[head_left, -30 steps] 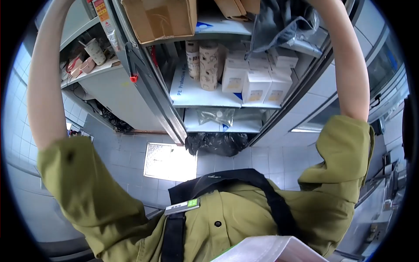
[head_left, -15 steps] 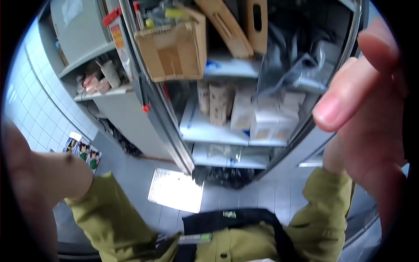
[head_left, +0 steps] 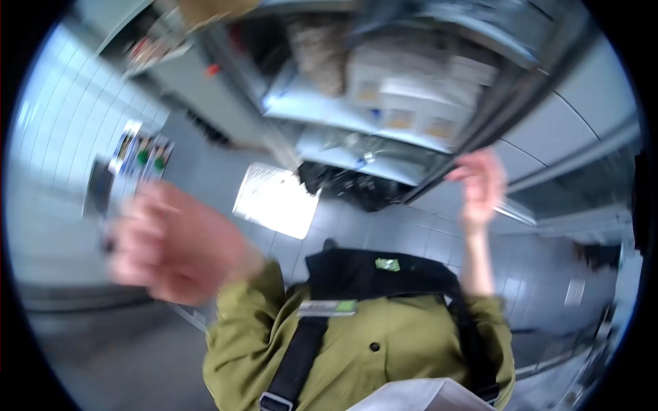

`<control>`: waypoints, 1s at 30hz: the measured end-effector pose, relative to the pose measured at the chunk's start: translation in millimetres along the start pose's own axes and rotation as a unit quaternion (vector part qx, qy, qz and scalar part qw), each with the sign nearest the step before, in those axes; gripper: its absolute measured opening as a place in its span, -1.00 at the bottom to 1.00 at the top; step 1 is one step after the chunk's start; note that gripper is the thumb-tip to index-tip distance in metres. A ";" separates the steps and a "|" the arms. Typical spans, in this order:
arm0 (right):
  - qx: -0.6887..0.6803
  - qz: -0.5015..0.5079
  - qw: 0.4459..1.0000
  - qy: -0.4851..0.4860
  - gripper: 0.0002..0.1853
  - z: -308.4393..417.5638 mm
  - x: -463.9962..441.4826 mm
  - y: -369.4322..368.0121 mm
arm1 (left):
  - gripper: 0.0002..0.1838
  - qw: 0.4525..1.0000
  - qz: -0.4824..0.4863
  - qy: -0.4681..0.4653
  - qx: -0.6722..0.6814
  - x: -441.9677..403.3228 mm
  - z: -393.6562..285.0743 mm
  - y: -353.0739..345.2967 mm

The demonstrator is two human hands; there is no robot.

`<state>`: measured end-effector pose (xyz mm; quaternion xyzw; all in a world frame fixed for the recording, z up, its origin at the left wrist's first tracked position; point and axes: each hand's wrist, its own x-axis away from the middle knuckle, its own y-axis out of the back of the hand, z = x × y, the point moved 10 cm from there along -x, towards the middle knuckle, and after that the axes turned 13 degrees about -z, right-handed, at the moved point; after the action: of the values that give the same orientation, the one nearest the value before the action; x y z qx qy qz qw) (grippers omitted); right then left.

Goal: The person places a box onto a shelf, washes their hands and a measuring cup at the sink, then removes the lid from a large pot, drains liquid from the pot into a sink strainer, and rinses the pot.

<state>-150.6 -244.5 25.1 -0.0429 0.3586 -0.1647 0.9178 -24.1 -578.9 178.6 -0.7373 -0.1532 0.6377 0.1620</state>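
My left hand [head_left: 171,243] is raised at the left of the view, smeared by motion, with its fingers curled; whether anything is in it cannot be made out. To the right, my right hand [head_left: 482,183] is held up beside the cabinet's right edge, its fingers apart and nothing visible in them. Neither hand visibly touches the shelves. Between and beyond them, white boxes [head_left: 428,96] and a patterned cylinder [head_left: 325,58] stand on a cabinet shelf [head_left: 308,106], all blurred.
A black plastic bag [head_left: 356,188] lies under the lowest shelf. A bright panel [head_left: 277,200] is on the tiled floor. Part of a cardboard box [head_left: 216,8] shows at the top. A side shelf [head_left: 161,58] holds small items at upper left.
Both hands have come down from high at the sides, nearer my body. The view has shifted, so the upper shelf with the cardboard pieces is mostly out of frame.
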 end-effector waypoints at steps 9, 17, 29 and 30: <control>0.266 -0.438 0.795 -0.325 -0.80 -17.0 209.0 395.3 | -0.83 0.469 0.341 0.441 0.684 246.0 1.2 -365.9; 0.309 -0.579 0.726 -0.206 -0.80 64.8 222.4 440.3 | -0.83 -0.262 0.289 0.486 0.782 280.9 -144.6 -477.2; 0.421 -0.612 0.615 -0.265 -0.76 31.2 159.0 581.4 | -0.81 -0.332 0.292 0.405 0.801 338.9 -98.4 -645.6; 0.491 -0.562 0.617 -0.251 -0.73 29.0 145.0 592.9 | -0.81 -0.342 0.302 0.397 0.796 346.9 -101.0 -656.4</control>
<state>129.7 264.6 -163.6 0.1811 -0.1139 -0.7824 0.5849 111.7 157.9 168.1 -0.0817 -0.8470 0.3402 -0.4002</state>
